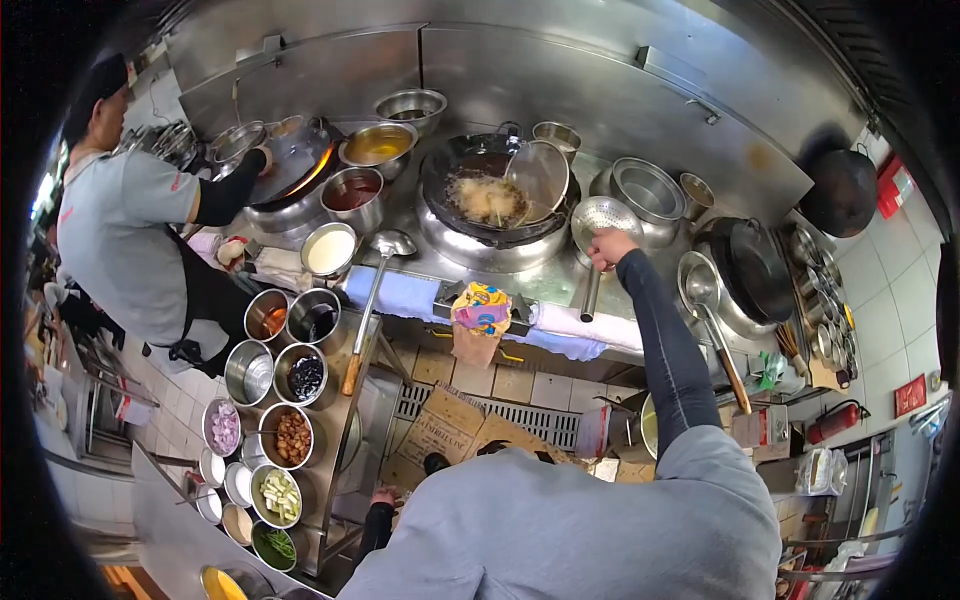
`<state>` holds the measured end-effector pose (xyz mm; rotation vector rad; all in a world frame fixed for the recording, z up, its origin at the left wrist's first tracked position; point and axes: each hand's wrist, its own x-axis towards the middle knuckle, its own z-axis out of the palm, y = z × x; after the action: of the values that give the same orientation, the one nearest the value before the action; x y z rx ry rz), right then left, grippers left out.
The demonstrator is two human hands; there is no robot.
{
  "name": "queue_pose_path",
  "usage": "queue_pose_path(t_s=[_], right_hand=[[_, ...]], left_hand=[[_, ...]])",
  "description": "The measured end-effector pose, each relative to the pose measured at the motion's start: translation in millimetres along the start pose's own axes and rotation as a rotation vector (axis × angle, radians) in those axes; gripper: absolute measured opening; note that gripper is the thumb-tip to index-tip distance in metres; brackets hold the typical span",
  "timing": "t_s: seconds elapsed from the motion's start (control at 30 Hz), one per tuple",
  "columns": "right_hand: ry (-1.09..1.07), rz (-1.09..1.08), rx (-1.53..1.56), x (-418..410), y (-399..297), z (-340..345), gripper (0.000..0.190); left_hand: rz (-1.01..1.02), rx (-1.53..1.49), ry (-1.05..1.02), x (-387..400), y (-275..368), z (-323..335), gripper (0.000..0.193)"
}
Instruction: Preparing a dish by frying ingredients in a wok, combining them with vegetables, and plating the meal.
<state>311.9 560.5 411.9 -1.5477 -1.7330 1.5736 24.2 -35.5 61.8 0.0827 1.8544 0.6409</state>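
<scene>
My right hand [613, 249] is on a perforated metal skimmer [609, 214] where bowl and handle meet, its fingers closed there. Low at my side hangs my left hand [385, 496], small in view and partly hidden by my body; its grip is unclear. Ahead, a black wok [446, 214] holds dark oil with pale food [487, 199] bubbling in it. A wire-mesh strainer [538, 176] leans inside the wok's right side. Left of the wok, a metal ladle [393, 243] with a wooden handle end lies across the counter's front edge.
A co-worker [127, 202] tends another wok [289, 169] with flame beside it, at left. Metal pots of sauces and chopped food, among them a pot of green vegetables [279, 496], line the left side table. At right are a second ladle [702, 285] and a dark wok [761, 270].
</scene>
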Motion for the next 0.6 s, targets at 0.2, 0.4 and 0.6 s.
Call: queue_pose_path(t_s=[0.2,0.4,0.6], right_hand=[[-0.101,-0.048,0.386,27.6,21.3,28.5,0.024],[0.046,-0.218,0.034,44.4,9.2,50.9,0.015],[-0.092,-0.013,0.377,40.4,45.2,44.1,0.005]], left_hand=[[0.098,0.186,0.0,-0.7,13.9,20.5,0.022],[-0.003,-0.279,-0.121,52.8,-9.7,-8.8,0.017],[0.231,-0.132,-0.033,84.7,5.2,-7.6,0.023]])
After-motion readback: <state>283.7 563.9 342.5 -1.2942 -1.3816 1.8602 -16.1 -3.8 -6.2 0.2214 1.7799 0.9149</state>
